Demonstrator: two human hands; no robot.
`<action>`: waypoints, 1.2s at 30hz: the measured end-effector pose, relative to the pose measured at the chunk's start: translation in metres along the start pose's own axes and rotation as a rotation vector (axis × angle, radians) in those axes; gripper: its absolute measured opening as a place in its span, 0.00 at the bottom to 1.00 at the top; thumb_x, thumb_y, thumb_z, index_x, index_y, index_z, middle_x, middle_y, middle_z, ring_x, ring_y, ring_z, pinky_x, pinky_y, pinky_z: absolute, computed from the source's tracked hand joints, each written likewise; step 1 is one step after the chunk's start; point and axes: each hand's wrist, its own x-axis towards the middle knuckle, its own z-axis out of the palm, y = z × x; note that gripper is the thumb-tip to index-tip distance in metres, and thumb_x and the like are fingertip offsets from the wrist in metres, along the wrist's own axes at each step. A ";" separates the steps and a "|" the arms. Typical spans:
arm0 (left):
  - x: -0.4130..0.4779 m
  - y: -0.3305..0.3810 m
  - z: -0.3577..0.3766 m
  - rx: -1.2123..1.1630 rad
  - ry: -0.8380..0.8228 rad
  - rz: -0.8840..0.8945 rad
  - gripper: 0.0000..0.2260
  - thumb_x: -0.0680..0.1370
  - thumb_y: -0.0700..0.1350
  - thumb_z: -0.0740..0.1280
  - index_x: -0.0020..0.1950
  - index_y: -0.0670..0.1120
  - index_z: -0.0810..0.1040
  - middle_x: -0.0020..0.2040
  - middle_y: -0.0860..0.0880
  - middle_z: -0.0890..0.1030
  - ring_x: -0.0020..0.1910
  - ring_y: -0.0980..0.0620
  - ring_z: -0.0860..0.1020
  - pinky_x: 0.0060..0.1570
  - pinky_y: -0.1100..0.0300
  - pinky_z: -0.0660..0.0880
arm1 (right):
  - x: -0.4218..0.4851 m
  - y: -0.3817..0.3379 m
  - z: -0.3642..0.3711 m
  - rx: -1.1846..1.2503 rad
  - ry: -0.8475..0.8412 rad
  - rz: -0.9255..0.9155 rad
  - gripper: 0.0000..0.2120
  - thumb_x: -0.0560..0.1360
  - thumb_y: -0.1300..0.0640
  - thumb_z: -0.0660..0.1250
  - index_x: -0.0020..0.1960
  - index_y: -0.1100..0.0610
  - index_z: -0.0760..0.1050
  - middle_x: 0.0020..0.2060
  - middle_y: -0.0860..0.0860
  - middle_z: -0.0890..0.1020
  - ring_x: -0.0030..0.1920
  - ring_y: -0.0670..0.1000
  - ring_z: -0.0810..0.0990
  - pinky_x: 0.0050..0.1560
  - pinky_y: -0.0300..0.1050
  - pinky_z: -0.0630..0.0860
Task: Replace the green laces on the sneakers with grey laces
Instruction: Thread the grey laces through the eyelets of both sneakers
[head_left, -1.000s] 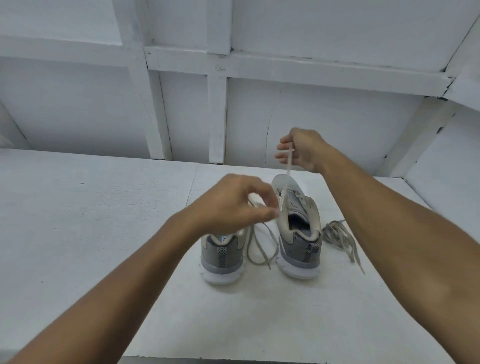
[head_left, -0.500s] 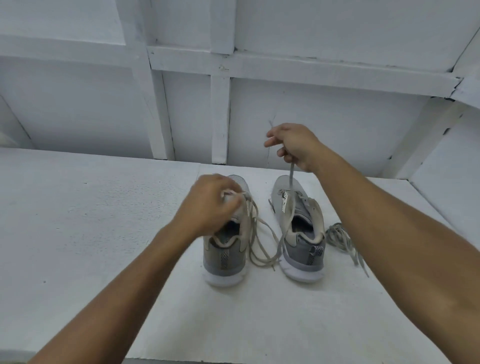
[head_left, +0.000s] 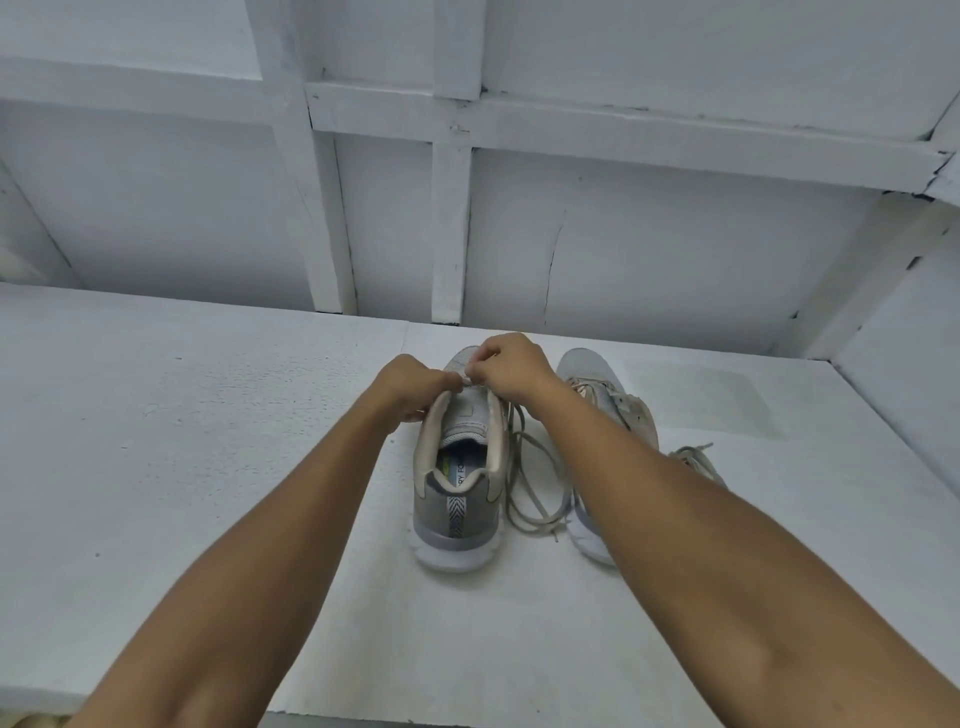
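Fingers (head_left: 451, 383) of our left hand (head_left: 410, 387) are curled tight and meet the curled fingertips (head_left: 480, 375) of our right hand (head_left: 511, 370) over the front of the left sneaker (head_left: 457, 467). Between them both hands pinch a short pale stretch of lace (head_left: 535, 491) at the top of the tongue. We cannot tell which eyelet it sits at, since the knuckles cover that spot.

From under our right hand the lace runs down the sneaker's side and lies in loose loops on the table (head_left: 208, 467), between the two shoes. Its colour reads as a dull grey-beige, and we cannot call it more closely.

Both sneakers stand upright, heels toward us and toes toward the wall (head_left: 649, 249). Our right forearm crosses over the right sneaker (head_left: 597, 387) and hides much of it. Just right of that shoe, a bundle of laces (head_left: 696, 457) rests on the table, partly behind the forearm.
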 end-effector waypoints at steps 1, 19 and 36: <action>0.001 -0.001 -0.001 -0.020 0.002 -0.006 0.09 0.73 0.46 0.71 0.38 0.42 0.76 0.35 0.45 0.76 0.34 0.50 0.75 0.35 0.61 0.75 | 0.000 0.001 0.001 0.000 -0.012 0.005 0.06 0.71 0.63 0.69 0.39 0.54 0.82 0.38 0.48 0.82 0.48 0.51 0.80 0.44 0.41 0.73; 0.012 -0.013 -0.007 -0.215 -0.079 -0.070 0.10 0.75 0.38 0.69 0.55 0.36 0.81 0.41 0.43 0.78 0.39 0.50 0.74 0.40 0.58 0.75 | 0.005 0.001 0.014 -0.274 -0.043 0.012 0.01 0.69 0.55 0.72 0.38 0.51 0.81 0.47 0.52 0.84 0.51 0.54 0.79 0.52 0.48 0.78; 0.018 -0.017 -0.001 -0.111 -0.031 0.002 0.07 0.75 0.41 0.62 0.42 0.39 0.78 0.38 0.44 0.75 0.38 0.49 0.74 0.40 0.58 0.75 | 0.003 -0.001 0.027 -0.253 0.026 0.073 0.05 0.70 0.59 0.68 0.41 0.52 0.82 0.48 0.54 0.84 0.49 0.57 0.80 0.49 0.46 0.78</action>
